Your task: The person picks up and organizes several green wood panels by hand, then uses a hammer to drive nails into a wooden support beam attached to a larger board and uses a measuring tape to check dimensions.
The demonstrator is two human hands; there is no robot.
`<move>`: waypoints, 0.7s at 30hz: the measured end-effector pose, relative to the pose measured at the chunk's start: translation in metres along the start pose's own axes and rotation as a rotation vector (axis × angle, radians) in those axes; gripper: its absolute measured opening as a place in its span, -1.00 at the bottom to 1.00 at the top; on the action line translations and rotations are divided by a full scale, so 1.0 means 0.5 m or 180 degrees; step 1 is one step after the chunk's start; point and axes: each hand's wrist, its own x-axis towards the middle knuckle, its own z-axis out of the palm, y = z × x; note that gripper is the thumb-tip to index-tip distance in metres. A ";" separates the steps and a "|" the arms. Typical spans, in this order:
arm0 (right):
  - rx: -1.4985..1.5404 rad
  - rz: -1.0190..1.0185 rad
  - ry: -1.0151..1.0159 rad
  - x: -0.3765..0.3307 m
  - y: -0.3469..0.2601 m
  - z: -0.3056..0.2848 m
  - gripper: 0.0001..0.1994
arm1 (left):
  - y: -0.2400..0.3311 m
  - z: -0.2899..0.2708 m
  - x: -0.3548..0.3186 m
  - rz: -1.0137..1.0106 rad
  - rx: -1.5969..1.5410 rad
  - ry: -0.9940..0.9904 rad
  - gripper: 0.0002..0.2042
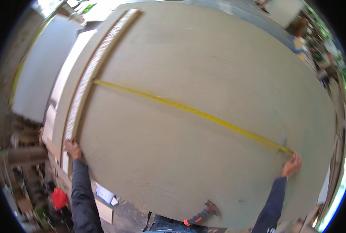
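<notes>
A large grey-beige board (173, 163) lies flat in front of me. Along its left side runs a long wooden piece (99, 60) with a white, rough middle band. My left hand (73, 148) is closed on the near part of that piece. A yellow tape measure (196, 112) stretches slantwise over the board, from the inner edge of the wooden piece to my right hand (292, 165). The fingers of that hand are closed on the tape's near right end. A small blurred grey object shows just beyond them; its kind is unclear.
A hammer (204, 213) with a dark and red handle lies at the board's near edge, before my body. Pale panels (45, 70) stand at the far left. A red item (59, 198) and papers (105, 194) are lower left. Clutter (307, 50) lines the far right.
</notes>
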 end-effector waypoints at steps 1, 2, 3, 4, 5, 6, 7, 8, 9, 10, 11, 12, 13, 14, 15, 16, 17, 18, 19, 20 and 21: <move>0.0191 -0.0045 -0.0041 0.006 -0.018 0.054 -0.81 | -0.150 0.005 0.032 0.0474 0.0513 0.0592 -0.54; 0.0002 -0.0107 0.0038 0.003 -0.010 0.041 -0.81 | -0.132 0.021 0.038 0.0659 0.0027 0.0283 -0.58; 0.0041 -0.0009 0.0131 0.008 -0.042 0.047 -0.82 | -0.166 0.009 0.058 0.0453 -0.0100 0.0019 -0.59; 0.0180 0.0001 0.0092 0.013 -0.058 0.044 -0.86 | -0.163 0.003 0.069 0.0509 0.0016 0.0009 -0.55; 0.0097 0.0124 0.0059 0.029 -0.079 0.012 -0.87 | -0.110 0.014 0.045 0.0162 -0.0060 0.0131 -0.54; 0.0117 0.0195 0.0041 0.038 -0.094 -0.009 -0.88 | -0.043 0.013 0.010 -0.0205 -0.0099 0.0269 -0.52; 0.0181 0.0272 0.0019 0.040 -0.103 -0.023 -0.88 | 0.059 -0.001 -0.035 -0.0362 -0.0046 0.0412 -0.52; 0.0204 0.0370 -0.0001 0.035 -0.096 -0.031 -0.89 | 0.175 -0.039 -0.084 -0.0525 0.0027 0.0583 -0.51; 0.0309 0.0444 -0.0019 0.032 -0.096 -0.030 -0.89 | 0.235 -0.078 -0.114 -0.0752 0.0131 0.0798 -0.51; 0.0310 0.0466 -0.0019 0.033 -0.100 -0.028 -0.89 | 0.258 -0.076 -0.131 0.0045 -0.0594 0.0938 -0.51; 0.0314 0.0468 -0.0018 0.035 -0.106 -0.028 -0.89 | 0.275 -0.068 -0.153 0.0840 -0.1303 0.1044 -0.50; 0.0247 0.0492 -0.0040 0.026 -0.099 -0.035 -0.89 | 0.385 -0.117 -0.206 0.0993 -0.1346 0.0868 -0.50; 0.0249 0.0576 -0.0082 0.020 -0.092 -0.037 -0.88 | 0.493 -0.198 -0.270 0.1370 -0.1547 0.0711 -0.54; 0.0301 0.0635 -0.0113 0.021 -0.095 -0.037 -0.88 | 0.551 -0.229 -0.307 0.1837 -0.2136 0.0371 -0.51; 0.0355 0.0677 -0.0155 0.021 -0.097 -0.035 -0.88 | 0.615 -0.264 -0.360 0.2039 -0.2502 0.0163 -0.52; 0.0409 0.0669 -0.0139 0.021 -0.098 -0.035 -0.87 | 0.681 -0.299 -0.413 0.2244 -0.2871 -0.0061 -0.52; 0.0439 0.0666 -0.0121 0.019 -0.095 -0.035 -0.87 | 0.745 -0.330 -0.463 0.2335 -0.2995 -0.0245 -0.51; 0.0480 0.0658 -0.0098 0.018 -0.094 -0.033 -0.87 | 0.801 -0.358 -0.506 0.2417 -0.3114 -0.0420 -0.51; 0.0505 0.0683 -0.0131 0.018 -0.098 -0.032 -0.86 | 0.849 -0.380 -0.544 0.2382 -0.3124 -0.0461 -0.52; 0.0512 0.0703 -0.0129 0.018 -0.099 -0.032 -0.86 | 0.893 -0.394 -0.577 0.2349 -0.3145 -0.0515 -0.53; 0.0534 0.0715 -0.0132 0.018 -0.105 -0.028 -0.86 | 0.930 -0.396 -0.604 0.2280 -0.3009 -0.0486 -0.54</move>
